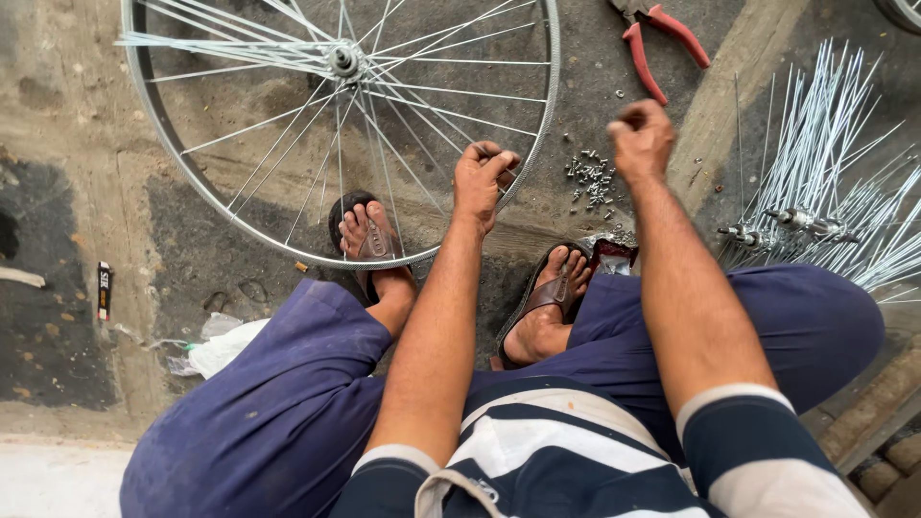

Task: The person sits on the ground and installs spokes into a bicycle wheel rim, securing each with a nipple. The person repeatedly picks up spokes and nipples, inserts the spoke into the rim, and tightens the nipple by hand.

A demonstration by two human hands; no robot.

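Note:
A silver bicycle wheel rim [552, 86] with thin spokes and a hub [342, 59] lies on the ground in front of me. My left hand [483, 179] grips the rim at its near right edge. My right hand [641, 139] is raised just right of the rim with its fingers pinched together; whether something small is between them is too small to tell. A little heap of small metal spoke nipples [590, 177] lies on the ground between the two hands.
Red-handled pliers [660, 46] lie at the top right. A bundle of loose silver spokes [833, 182] and small hubs [789, 223] lie at the right. My sandalled feet [369, 240] [552, 297] rest by the rim. A white crumpled bag [223, 347] lies at the left.

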